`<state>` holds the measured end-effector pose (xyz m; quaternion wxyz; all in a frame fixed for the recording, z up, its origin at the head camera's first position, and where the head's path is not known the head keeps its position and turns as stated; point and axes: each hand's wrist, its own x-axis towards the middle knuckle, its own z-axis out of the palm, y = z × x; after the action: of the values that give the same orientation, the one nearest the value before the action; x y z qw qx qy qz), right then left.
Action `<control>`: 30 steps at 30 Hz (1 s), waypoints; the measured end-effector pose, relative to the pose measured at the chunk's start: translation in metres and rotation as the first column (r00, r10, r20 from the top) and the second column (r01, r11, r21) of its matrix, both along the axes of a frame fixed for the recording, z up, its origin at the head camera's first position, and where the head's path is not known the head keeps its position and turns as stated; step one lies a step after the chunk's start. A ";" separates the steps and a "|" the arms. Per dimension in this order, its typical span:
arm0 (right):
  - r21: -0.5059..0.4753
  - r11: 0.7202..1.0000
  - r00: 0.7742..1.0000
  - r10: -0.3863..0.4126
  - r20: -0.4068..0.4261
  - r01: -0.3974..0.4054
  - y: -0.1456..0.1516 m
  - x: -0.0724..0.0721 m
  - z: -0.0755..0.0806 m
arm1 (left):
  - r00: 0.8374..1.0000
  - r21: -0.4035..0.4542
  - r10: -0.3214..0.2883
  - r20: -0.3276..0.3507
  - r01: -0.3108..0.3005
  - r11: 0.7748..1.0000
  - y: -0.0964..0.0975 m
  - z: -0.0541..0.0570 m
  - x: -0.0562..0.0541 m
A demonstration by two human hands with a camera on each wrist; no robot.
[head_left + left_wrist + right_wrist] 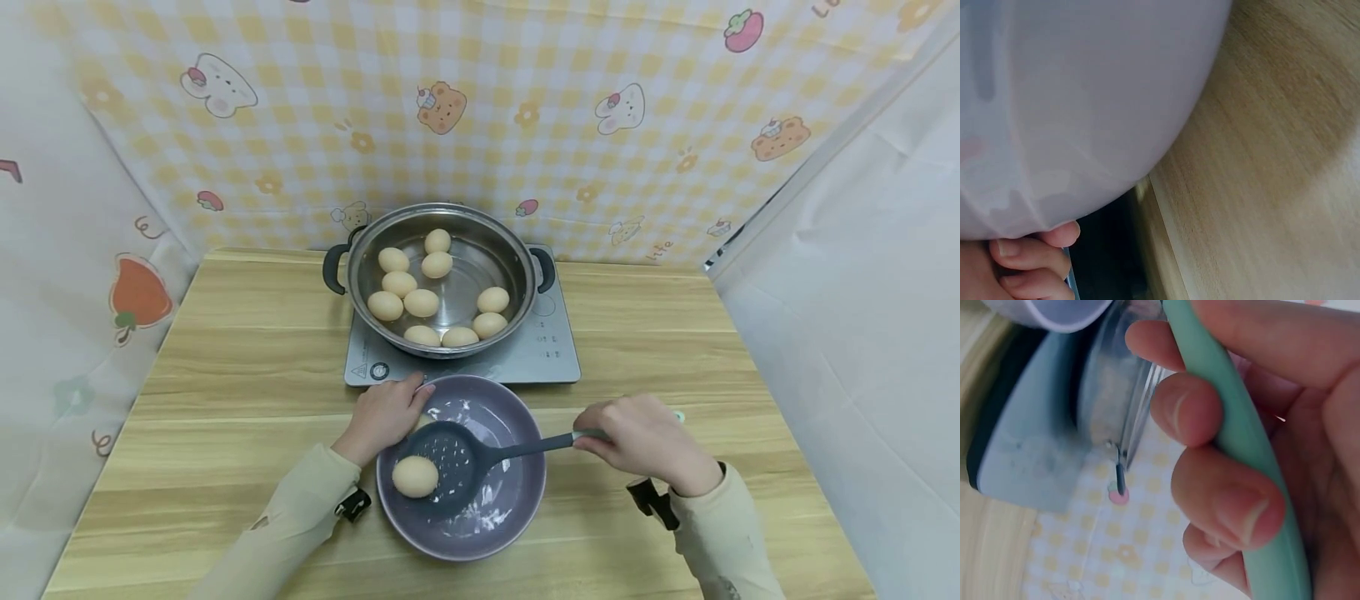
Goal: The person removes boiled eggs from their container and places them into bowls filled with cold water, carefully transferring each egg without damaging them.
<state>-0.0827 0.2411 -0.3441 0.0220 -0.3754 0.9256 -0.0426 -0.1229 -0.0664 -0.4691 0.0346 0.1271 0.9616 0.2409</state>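
Observation:
My left hand (385, 417) grips the upper left rim of a purple bowl (468, 548), thumb over the edge and curled fingers (1032, 259) against its underside. A dark grey skimmer (455, 469) with a perforated head lies low over the bowl. My right hand (643, 437) holds it, with fingers wrapped round the mint green handle (1235, 412). One egg (415, 477) is at the left side of the skimmer head; whether it touches the bowl wall I cannot tell. Beside my left thumb, another egg (422, 422) is partly hidden behind the head.
Behind the bowl, a steel pot (480, 223) with dark side handles stands on a grey induction cooker (551, 350). Several eggs (422, 303) lie in the pot. A wooden table (247, 392) carries everything, with a checked cloth (495, 100) hanging behind.

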 end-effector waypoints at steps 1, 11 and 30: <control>-0.005 1.000 1.000 -0.009 -0.006 0.009 0.002 -0.001 0.001 | 1.000 -0.002 -0.001 -0.003 0.001 1.000 0.000 0.000 0.000; -0.070 0.997 1.000 -0.030 -0.003 0.030 0.017 -0.009 0.003 | 1.000 0.000 -0.020 -0.006 0.020 1.000 -0.001 -0.001 0.000; -0.153 0.984 0.995 -0.091 0.030 0.095 0.031 -0.016 0.008 | 0.997 -0.037 -0.066 -0.027 0.065 0.997 -0.005 0.003 0.004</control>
<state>-0.0983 0.2717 -0.3358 0.0014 -0.3317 0.9358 -0.1195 -0.1193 -0.0713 -0.4666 0.0313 0.1611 0.9615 0.2204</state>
